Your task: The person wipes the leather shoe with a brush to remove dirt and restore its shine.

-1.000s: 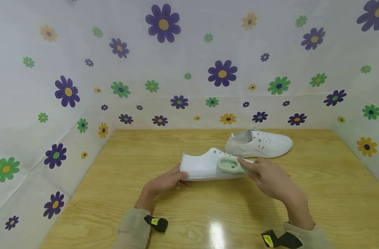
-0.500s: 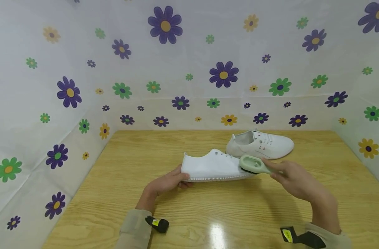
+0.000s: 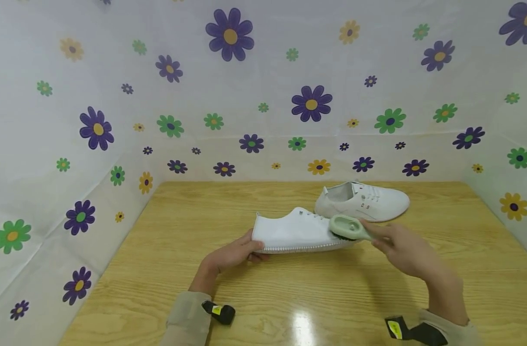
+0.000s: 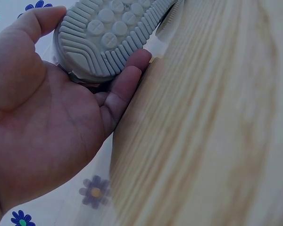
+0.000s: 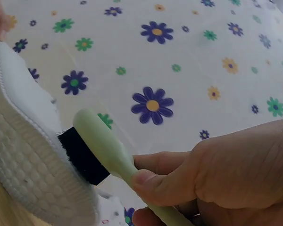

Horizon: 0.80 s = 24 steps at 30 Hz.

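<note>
A white lace-up shoe (image 3: pixel 289 231) is held by its heel in my left hand (image 3: pixel 235 251), toe pointing right. In the left wrist view, the thumb lies along one side of the grey treaded sole (image 4: pixel 106 33) and fingertips reach the other side. My right hand (image 3: pixel 404 247) grips the handle of a pale green brush (image 3: pixel 347 227). Its dark bristles (image 5: pixel 83 155) meet the side of the shoe near the toe, just above the sole edge, as the right wrist view shows.
A second white shoe (image 3: pixel 367 201) rests on the wooden table (image 3: pixel 194 204) behind the held one, toe to the right. A white flower-printed sheet (image 3: pixel 263 62) hangs round the back and sides of the table.
The brush moved right from the middle of the shoe's side to the toe area, then slightly back left. My left hand has kept its hold on the heel.
</note>
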Available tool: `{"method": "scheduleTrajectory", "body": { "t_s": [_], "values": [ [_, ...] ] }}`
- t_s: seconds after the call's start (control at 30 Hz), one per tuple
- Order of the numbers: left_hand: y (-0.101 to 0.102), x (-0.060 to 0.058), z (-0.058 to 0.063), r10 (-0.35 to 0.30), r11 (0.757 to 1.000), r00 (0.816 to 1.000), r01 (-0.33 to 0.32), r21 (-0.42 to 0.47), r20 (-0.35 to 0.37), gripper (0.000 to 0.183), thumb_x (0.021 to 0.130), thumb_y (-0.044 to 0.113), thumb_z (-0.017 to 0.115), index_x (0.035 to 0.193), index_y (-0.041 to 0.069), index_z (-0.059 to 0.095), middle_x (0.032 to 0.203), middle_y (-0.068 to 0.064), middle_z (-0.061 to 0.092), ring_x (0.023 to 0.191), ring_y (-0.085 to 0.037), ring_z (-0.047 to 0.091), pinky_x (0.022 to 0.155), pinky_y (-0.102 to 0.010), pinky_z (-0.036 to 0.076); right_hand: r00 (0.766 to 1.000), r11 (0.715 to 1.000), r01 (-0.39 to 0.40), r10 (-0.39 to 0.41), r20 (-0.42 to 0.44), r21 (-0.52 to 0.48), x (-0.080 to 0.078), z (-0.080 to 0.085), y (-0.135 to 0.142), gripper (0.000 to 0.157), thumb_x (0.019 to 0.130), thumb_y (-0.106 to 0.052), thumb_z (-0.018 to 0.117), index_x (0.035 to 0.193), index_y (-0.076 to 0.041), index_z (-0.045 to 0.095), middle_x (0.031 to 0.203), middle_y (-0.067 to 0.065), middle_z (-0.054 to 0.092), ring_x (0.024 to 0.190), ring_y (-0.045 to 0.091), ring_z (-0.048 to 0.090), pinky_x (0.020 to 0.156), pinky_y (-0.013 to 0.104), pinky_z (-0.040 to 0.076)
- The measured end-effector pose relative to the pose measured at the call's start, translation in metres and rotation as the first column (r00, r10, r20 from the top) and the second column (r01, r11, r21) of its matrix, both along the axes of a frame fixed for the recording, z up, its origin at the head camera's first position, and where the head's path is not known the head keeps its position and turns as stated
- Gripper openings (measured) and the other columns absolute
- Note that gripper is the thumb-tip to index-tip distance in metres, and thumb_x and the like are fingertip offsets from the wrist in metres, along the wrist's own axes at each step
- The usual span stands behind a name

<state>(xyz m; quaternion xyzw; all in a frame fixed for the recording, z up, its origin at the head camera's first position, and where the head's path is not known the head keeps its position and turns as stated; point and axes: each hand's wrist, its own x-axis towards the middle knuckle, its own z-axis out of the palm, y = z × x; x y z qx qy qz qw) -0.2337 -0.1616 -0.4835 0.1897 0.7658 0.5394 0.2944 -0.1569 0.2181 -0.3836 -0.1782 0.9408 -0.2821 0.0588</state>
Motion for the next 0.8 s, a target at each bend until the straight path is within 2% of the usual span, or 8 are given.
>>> {"method": "scheduleTrajectory", "body": {
  "t_s": [0.13,0.27,0.33,0.43,0.5,0.57,0.67,0.8],
  "values": [
    [0.001,0.000,0.001,-0.009,1.000,1.000,0.009,0.008,-0.003,0.054,0.100,0.035,0.041,0.145,0.014,0.020,0.130,-0.013,0.045,0.108,-0.024,0.055,0.090,-0.036,0.045,0.999,0.999,0.024,-0.023,0.049,-0.028,0.001,-0.002,0.022,0.046,0.098,-0.009,0.049,0.143,-0.006,0.039,0.125,0.024,0.057,0.099,0.025,0.059,0.083,0.051,0.048],
    [0.001,0.000,0.001,-0.007,1.000,1.000,0.007,0.005,-0.004,0.055,0.100,0.034,0.041,0.145,0.014,0.020,0.130,-0.013,0.045,0.108,-0.024,0.055,0.090,-0.036,0.045,1.000,1.000,-0.002,0.002,0.006,-0.025,0.001,-0.002,0.014,0.045,0.098,-0.011,0.050,0.142,-0.010,0.041,0.133,0.023,0.051,0.109,0.028,0.056,0.088,0.054,0.045],
    [0.001,0.000,0.001,-0.001,1.000,1.000,0.001,0.000,0.000,0.055,0.099,0.034,0.042,0.145,0.013,0.020,0.128,-0.013,0.046,0.107,-0.024,0.054,0.091,-0.037,0.045,0.999,1.000,-0.028,0.028,-0.028,-0.013,-0.001,-0.003,0.001,0.045,0.098,-0.012,0.050,0.142,-0.012,0.043,0.124,0.018,0.059,0.099,0.021,0.058,0.084,0.045,0.049],
    [0.000,0.000,0.000,0.011,1.000,1.000,-0.011,-0.007,0.010,0.054,0.099,0.032,0.042,0.145,0.014,0.020,0.127,-0.013,0.048,0.107,-0.024,0.054,0.091,-0.037,0.045,0.997,0.998,-0.066,0.065,-0.051,-0.012,-0.004,-0.003,-0.016,0.045,0.098,-0.012,0.050,0.142,-0.013,0.043,0.091,0.008,0.064,0.073,0.012,0.053,0.067,0.032,0.047],
    [0.001,0.000,-0.001,0.013,1.000,1.000,-0.013,-0.005,0.011,0.054,0.099,0.032,0.042,0.145,0.014,0.021,0.126,-0.013,0.048,0.107,-0.024,0.054,0.091,-0.037,0.045,0.997,0.998,-0.058,0.058,-0.042,-0.009,-0.004,-0.003,-0.018,0.045,0.098,-0.011,0.050,0.142,-0.013,0.042,0.090,0.006,0.063,0.070,0.010,0.049,0.065,0.030,0.044],
    [0.001,0.001,0.000,0.013,1.000,1.000,-0.013,0.001,0.014,0.054,0.099,0.031,0.042,0.145,0.014,0.021,0.127,-0.013,0.048,0.107,-0.024,0.054,0.091,-0.038,0.045,0.999,0.999,-0.040,0.039,-0.021,-0.022,-0.002,-0.002,-0.012,0.045,0.098,-0.011,0.050,0.142,-0.012,0.042,0.105,0.015,0.065,0.081,0.015,0.058,0.072,0.036,0.049],
    [0.001,0.001,0.000,0.010,1.000,1.000,-0.010,0.004,0.017,0.055,0.099,0.032,0.043,0.146,0.014,0.020,0.127,-0.013,0.047,0.108,-0.024,0.054,0.092,-0.038,0.044,1.000,0.999,-0.008,0.009,0.018,-0.054,0.000,-0.002,0.008,0.045,0.098,-0.010,0.049,0.142,-0.008,0.041,0.133,0.023,0.050,0.107,0.028,0.057,0.087,0.051,0.047],
    [0.001,0.001,0.001,0.009,1.000,1.000,-0.009,0.002,0.019,0.056,0.099,0.033,0.043,0.146,0.016,0.020,0.128,-0.012,0.047,0.109,-0.024,0.054,0.093,-0.039,0.044,0.999,0.997,0.018,-0.015,0.039,-0.070,0.003,-0.005,0.031,0.045,0.098,-0.010,0.049,0.142,-0.005,0.040,0.131,0.028,0.050,0.110,0.037,0.056,0.087,0.057,0.044]
  ]
}}
